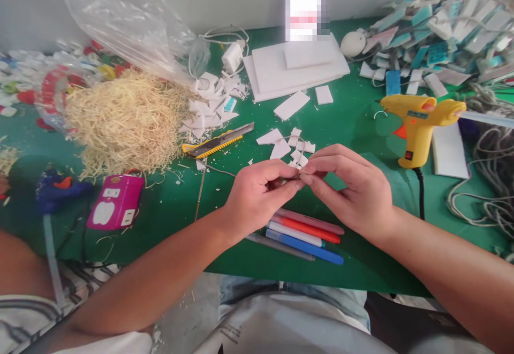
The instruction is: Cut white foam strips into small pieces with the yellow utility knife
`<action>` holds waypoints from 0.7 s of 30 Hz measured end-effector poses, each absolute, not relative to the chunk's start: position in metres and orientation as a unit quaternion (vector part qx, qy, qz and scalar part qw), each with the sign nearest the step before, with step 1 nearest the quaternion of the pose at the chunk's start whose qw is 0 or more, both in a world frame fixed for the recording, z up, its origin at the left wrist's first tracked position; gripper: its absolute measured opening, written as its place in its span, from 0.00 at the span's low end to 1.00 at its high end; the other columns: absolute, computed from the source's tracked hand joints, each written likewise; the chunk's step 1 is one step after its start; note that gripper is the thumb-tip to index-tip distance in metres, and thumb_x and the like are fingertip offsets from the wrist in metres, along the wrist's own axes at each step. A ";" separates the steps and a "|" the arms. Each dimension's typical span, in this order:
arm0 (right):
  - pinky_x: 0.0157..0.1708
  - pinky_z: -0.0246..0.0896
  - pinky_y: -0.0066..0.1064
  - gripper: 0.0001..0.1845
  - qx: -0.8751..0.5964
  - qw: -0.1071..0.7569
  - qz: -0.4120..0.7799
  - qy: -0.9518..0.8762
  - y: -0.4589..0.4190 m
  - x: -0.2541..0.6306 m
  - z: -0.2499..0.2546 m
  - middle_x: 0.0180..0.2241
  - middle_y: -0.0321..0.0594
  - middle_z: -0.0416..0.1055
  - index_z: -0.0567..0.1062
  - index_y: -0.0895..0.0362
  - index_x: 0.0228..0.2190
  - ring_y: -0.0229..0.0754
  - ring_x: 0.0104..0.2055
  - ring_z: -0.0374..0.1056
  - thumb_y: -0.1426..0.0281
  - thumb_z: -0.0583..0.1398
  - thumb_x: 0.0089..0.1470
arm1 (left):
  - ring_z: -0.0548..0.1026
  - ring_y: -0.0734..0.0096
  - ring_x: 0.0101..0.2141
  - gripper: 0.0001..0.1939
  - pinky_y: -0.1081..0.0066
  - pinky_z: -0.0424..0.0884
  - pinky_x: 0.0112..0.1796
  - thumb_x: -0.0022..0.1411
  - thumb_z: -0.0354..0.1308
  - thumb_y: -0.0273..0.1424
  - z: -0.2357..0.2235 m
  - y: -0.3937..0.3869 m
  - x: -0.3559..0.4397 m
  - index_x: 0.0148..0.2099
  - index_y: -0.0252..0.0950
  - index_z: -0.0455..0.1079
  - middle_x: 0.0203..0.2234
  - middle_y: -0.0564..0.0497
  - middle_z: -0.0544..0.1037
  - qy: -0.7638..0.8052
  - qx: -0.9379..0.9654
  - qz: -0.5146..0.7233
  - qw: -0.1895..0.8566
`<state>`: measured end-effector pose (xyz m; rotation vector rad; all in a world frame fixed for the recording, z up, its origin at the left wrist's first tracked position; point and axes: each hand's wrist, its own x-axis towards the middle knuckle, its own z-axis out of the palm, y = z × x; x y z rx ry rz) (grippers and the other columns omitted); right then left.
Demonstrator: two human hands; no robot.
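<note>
My left hand [257, 193] and my right hand [353, 190] meet fingertip to fingertip above the middle of the green table. Both are closed in a pinch. A thin grey cord [220, 170] runs from the left into my left hand, and a small bit of it seems to show between the fingertips; most is hidden by the fingers. Just beyond lie small cut pieces of white foam board [279, 144]. Below the hands several markers lie side by side, among them a red one [317, 230] and a blue one [309, 247].
A yellow-handled utility knife [219, 141] lies left with its blade out, near wood shavings [128, 123]. On the right stands a yellow glue gun [417, 123]. Left are a purple power adapter [116, 201] and a blue glue gun [60, 190] beside another person's arm. White boards [265, 73] lie behind.
</note>
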<state>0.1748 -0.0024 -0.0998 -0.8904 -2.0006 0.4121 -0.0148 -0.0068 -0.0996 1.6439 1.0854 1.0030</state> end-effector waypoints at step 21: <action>0.31 0.74 0.30 0.06 -0.367 0.454 0.334 -0.740 0.001 0.176 -0.101 0.30 0.35 0.76 0.73 0.52 0.31 0.37 0.31 0.73 0.76 0.63 0.55 | 0.64 0.82 0.18 0.06 0.79 0.62 0.18 0.57 0.69 0.33 -0.101 -0.010 -0.016 0.33 0.36 0.80 0.20 0.54 0.77 0.466 0.561 0.424 0.537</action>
